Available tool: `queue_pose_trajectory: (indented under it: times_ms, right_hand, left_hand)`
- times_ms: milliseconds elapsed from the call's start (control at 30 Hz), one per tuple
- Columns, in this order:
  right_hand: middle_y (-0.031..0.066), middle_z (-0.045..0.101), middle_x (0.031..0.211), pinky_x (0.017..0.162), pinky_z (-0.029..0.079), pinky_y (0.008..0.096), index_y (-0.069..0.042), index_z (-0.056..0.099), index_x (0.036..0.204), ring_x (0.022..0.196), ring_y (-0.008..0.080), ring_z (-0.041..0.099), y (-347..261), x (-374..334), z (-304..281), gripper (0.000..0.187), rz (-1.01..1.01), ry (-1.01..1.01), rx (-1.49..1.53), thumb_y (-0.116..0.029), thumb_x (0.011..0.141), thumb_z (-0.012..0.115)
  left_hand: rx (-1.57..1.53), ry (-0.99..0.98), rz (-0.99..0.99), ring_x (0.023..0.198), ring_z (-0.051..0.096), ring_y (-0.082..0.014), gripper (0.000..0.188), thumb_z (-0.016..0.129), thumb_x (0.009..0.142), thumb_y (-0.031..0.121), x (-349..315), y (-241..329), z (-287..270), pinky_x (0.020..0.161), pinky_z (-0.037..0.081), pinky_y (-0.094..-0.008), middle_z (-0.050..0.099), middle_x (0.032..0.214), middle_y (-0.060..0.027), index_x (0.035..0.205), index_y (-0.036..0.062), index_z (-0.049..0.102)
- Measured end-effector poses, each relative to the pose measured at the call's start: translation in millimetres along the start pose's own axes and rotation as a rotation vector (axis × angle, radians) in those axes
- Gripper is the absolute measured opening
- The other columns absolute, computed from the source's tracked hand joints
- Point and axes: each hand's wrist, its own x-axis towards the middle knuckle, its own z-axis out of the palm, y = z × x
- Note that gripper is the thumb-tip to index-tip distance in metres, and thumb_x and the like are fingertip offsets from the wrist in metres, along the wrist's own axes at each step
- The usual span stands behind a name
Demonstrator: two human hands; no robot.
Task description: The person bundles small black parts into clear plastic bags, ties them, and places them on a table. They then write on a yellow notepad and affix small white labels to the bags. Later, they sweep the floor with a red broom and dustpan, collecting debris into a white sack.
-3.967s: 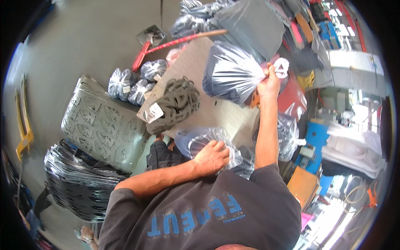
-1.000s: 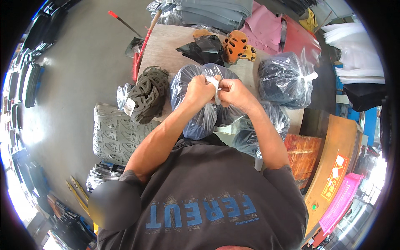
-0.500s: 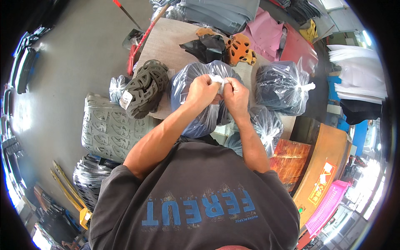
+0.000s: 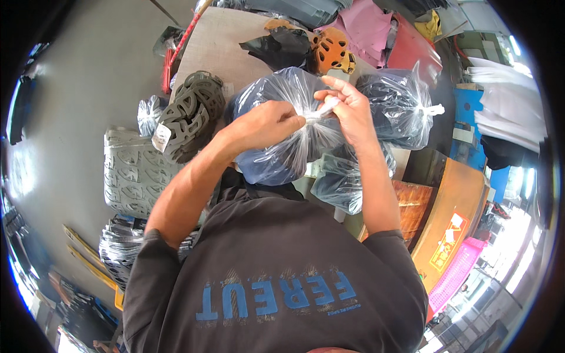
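A clear plastic bag [image 4: 259,162] stuffed with dark bluish contents stands in front of me at the table's near edge. Its gathered top is twisted into a white neck [image 4: 318,115]. My left hand [image 4: 265,125] is closed, thumb and fingers pinching the left side of this neck. On the other side, my right hand [image 4: 355,110] has the short tail of the neck at its thumb, with the index and middle fingers reaching out loosely to the left. What lies under the right palm is hidden.
Another tied bag [image 4: 391,109] stands on the right, and a smaller one [image 4: 347,179] below my right wrist. Grey cut-out sheets [image 4: 197,109] hang over the table's left side. Black and orange scraps [image 4: 331,50] lie beyond. A wooden board [image 4: 450,203] slants at the right.
My hands have moved apart from their close grip on the bag's neck. The right fingers have opened out, and the left hand has shifted left. The view has shifted slightly.
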Motion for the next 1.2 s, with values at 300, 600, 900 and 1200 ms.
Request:
queue_pose_trajectory:
  times_ms: [300, 600, 900, 1200]
  right_hand:
    - [-0.0005, 0.063, 0.082, 0.065, 0.045, 0.0263, 0.0, 0.058, 0.141, 0.071, 0.0068, 0.054, -71, -35, -1, 0.049, 0.185, -0.569, -0.399, -0.012, 0.094, 0.061]
    - [0.0164, 0.066, 0.074, 0.063, 0.051, 0.0403, -0.004, 0.071, 0.119, 0.067, 0.0328, 0.065, -92, -46, 47, 0.035, -0.263, -0.728, -0.915, -0.024, 0.091, 0.074]
    - [0.0084, 0.067, 0.072, 0.059, 0.05, 0.0368, -0.005, 0.072, 0.094, 0.065, 0.0245, 0.067, -20, 14, -10, 0.014, -0.214, -0.797, -0.437, -0.019, 0.096, 0.074]
    - [0.0121, 0.069, 0.074, 0.06, 0.05, 0.0371, 0.0, 0.069, 0.093, 0.065, 0.0245, 0.066, -18, 22, -10, 0.026, 0.302, -0.934, -0.706, -0.024, 0.101, 0.06]
  left_hand:
    - [-0.015, -0.132, 0.037, 0.063, 0.053, -0.014, 0.029, 0.061, 0.1, 0.022, -19, 18, -22, 0.06, 0.045, -0.0353, 0.06, 0.068, -0.0102, 0.088, -0.0034, 0.064]
    - [0.063, -0.097, 0.019, 0.06, 0.057, -0.0332, 0.019, 0.064, 0.091, 0.013, -78, 49, -28, 0.059, 0.047, -0.0427, 0.059, 0.068, -0.0159, 0.078, -0.0005, 0.062]
    - [0.226, -0.01, 0.274, 0.069, 0.064, -0.0356, 0.013, 0.07, 0.084, 0.013, -67, -19, -26, 0.061, 0.053, -0.0449, 0.062, 0.077, -0.0105, 0.078, 0.0054, 0.062]
    - [0.576, -0.269, 0.065, 0.065, 0.068, -0.0303, 0.018, 0.072, 0.088, 0.02, -32, -3, -13, 0.056, 0.052, -0.04, 0.064, 0.076, -0.0121, 0.079, 0.0069, 0.065]
